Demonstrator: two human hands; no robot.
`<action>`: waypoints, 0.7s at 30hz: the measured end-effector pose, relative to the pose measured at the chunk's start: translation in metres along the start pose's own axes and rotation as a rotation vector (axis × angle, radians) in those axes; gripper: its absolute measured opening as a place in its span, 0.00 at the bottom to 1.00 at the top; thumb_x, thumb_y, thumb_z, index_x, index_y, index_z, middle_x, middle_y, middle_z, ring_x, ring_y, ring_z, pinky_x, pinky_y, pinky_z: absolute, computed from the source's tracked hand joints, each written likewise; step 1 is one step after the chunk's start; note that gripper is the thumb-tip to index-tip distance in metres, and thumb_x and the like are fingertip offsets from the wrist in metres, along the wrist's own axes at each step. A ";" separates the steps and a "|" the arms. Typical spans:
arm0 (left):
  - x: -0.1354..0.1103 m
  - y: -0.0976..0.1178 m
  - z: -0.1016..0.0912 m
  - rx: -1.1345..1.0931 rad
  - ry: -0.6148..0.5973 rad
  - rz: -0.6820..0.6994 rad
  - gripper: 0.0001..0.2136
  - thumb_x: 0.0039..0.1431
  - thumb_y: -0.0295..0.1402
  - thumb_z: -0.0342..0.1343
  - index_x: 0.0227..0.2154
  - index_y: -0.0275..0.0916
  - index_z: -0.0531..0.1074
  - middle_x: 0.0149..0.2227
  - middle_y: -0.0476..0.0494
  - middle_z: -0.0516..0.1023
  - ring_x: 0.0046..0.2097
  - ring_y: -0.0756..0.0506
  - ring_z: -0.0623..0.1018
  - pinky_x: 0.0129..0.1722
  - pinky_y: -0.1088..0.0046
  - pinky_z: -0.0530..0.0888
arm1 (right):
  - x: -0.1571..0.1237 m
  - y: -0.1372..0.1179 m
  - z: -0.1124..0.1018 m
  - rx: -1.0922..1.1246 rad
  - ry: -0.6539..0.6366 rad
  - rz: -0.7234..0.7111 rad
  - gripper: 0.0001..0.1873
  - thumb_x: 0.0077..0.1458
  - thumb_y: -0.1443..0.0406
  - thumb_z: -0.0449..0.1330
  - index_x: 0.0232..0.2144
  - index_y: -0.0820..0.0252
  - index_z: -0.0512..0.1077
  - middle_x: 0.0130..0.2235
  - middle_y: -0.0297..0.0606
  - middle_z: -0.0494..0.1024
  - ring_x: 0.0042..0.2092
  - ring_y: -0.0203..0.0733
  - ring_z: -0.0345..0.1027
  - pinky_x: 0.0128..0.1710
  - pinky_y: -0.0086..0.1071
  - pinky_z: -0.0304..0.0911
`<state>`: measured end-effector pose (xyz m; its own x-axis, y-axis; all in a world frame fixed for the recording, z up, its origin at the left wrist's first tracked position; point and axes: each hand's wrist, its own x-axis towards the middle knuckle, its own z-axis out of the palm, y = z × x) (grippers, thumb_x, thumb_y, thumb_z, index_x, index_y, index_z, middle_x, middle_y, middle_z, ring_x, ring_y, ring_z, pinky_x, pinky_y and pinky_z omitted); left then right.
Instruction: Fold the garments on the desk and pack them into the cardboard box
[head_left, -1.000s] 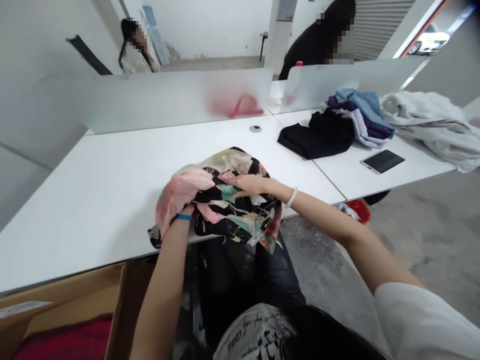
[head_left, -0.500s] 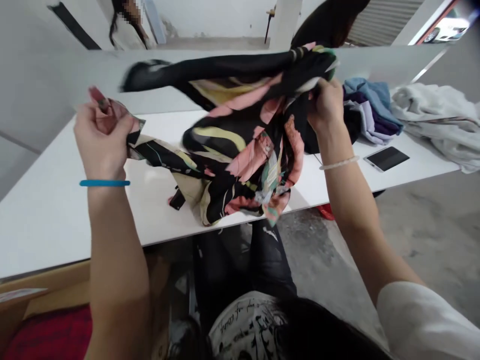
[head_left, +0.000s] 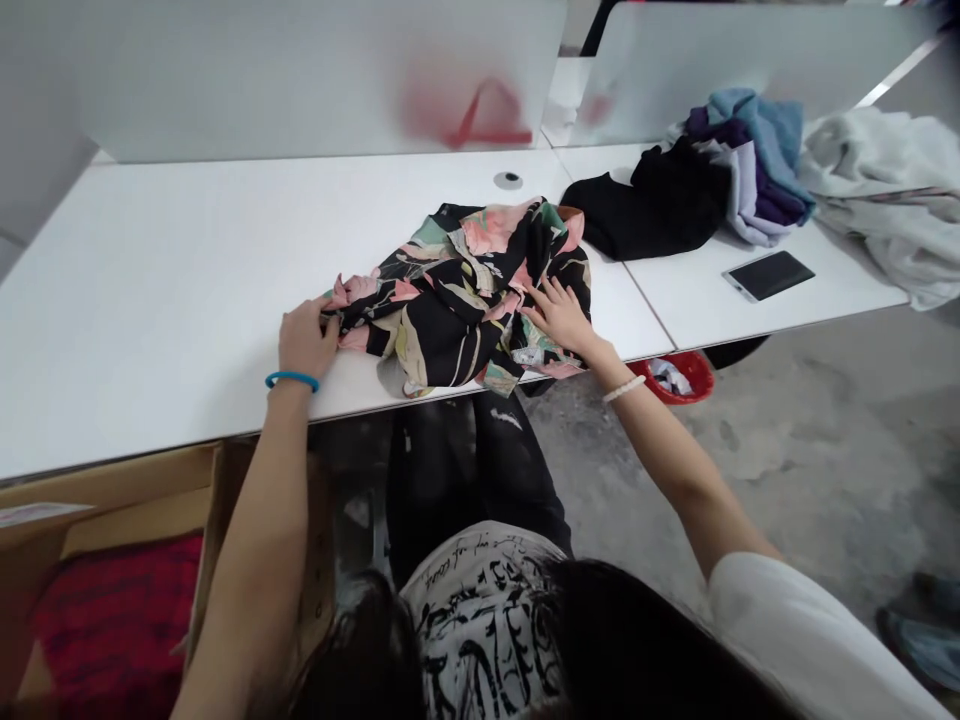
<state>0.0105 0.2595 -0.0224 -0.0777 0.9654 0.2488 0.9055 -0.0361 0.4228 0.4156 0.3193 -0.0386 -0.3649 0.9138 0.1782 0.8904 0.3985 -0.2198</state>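
Observation:
A black shirt with a pink, green and cream floral print [head_left: 450, 320] lies crumpled on the white table [head_left: 187, 260], its lower folds hanging slightly over the front edge. At the shirt's left end, my left hand [head_left: 307, 338] has its fingers closed on a narrow part that looks like a sleeve. On the shirt's right side rests my right hand [head_left: 559, 318], fingers spread and flat against the cloth. Some of the fabric under that palm is hidden.
Right of the shirt lie black cloth [head_left: 652, 205], folded blue and purple clothes [head_left: 757, 165], a whitish pile [head_left: 885, 190] and a phone [head_left: 769, 275]. A frosted divider [head_left: 300, 90] runs behind. Below are a cardboard box [head_left: 142, 510] holding red cloth and a red bin [head_left: 694, 378].
The shirt has come down from mid-air onto the table. My right hand has let go of its bunched grip and now lies flat; my left hand has lowered, still holding its end.

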 end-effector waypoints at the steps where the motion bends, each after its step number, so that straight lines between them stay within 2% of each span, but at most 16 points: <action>1: -0.001 0.001 0.000 -0.004 0.013 -0.020 0.14 0.59 0.30 0.47 0.46 0.34 0.67 0.46 0.39 0.73 0.48 0.42 0.69 0.54 0.56 0.62 | -0.001 -0.001 -0.002 0.021 0.020 0.001 0.31 0.61 0.50 0.47 0.60 0.61 0.60 0.65 0.48 0.56 0.66 0.61 0.44 0.61 0.59 0.44; 4: -0.006 0.003 -0.003 -0.026 0.057 -0.095 0.11 0.57 0.30 0.50 0.42 0.34 0.68 0.44 0.39 0.73 0.45 0.43 0.69 0.50 0.60 0.66 | -0.005 -0.005 -0.012 0.140 0.120 -0.026 0.28 0.63 0.53 0.43 0.57 0.61 0.65 0.59 0.48 0.66 0.62 0.55 0.55 0.60 0.53 0.51; 6: -0.013 0.003 -0.005 -0.033 0.078 -0.132 0.09 0.56 0.31 0.51 0.39 0.35 0.68 0.42 0.40 0.73 0.43 0.44 0.69 0.46 0.63 0.67 | -0.011 -0.007 -0.017 0.198 0.160 -0.071 0.27 0.63 0.52 0.44 0.57 0.59 0.65 0.58 0.48 0.68 0.60 0.53 0.58 0.59 0.50 0.54; 10: -0.026 0.004 -0.008 -0.134 0.136 -0.204 0.07 0.54 0.31 0.56 0.36 0.36 0.67 0.38 0.45 0.74 0.38 0.48 0.69 0.42 0.67 0.68 | -0.021 -0.006 -0.014 0.155 0.061 -0.114 0.26 0.58 0.51 0.51 0.53 0.59 0.67 0.59 0.48 0.65 0.62 0.58 0.54 0.57 0.56 0.53; 12: -0.030 0.004 -0.009 -0.201 0.180 -0.233 0.08 0.53 0.30 0.57 0.35 0.36 0.67 0.36 0.47 0.74 0.37 0.50 0.70 0.42 0.70 0.68 | -0.022 -0.004 -0.012 0.161 0.067 -0.125 0.20 0.60 0.54 0.49 0.45 0.59 0.71 0.55 0.49 0.70 0.59 0.57 0.58 0.55 0.53 0.56; 15: -0.032 0.002 -0.010 -0.253 0.247 -0.266 0.07 0.54 0.28 0.56 0.36 0.35 0.67 0.34 0.50 0.75 0.36 0.52 0.71 0.42 0.73 0.68 | -0.019 -0.001 -0.016 0.193 0.120 -0.100 0.17 0.61 0.55 0.48 0.37 0.59 0.72 0.42 0.48 0.77 0.48 0.55 0.68 0.47 0.47 0.62; 18: -0.032 -0.002 -0.010 -0.243 0.276 -0.308 0.07 0.56 0.29 0.54 0.37 0.34 0.67 0.32 0.51 0.74 0.34 0.53 0.70 0.40 0.74 0.67 | -0.015 0.000 -0.024 0.209 0.192 -0.020 0.18 0.62 0.54 0.46 0.39 0.59 0.70 0.37 0.46 0.77 0.40 0.52 0.70 0.42 0.44 0.64; 21: -0.030 -0.008 -0.007 -0.243 0.259 -0.342 0.09 0.57 0.30 0.54 0.39 0.32 0.67 0.33 0.50 0.75 0.34 0.53 0.70 0.39 0.75 0.67 | -0.015 0.004 -0.022 0.202 0.267 0.014 0.19 0.63 0.54 0.44 0.42 0.58 0.68 0.39 0.46 0.76 0.41 0.51 0.70 0.43 0.44 0.63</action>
<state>0.0023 0.2289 -0.0274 -0.4825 0.8376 0.2561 0.6887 0.1822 0.7017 0.4306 0.3053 -0.0210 -0.2451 0.8773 0.4126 0.8134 0.4176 -0.4049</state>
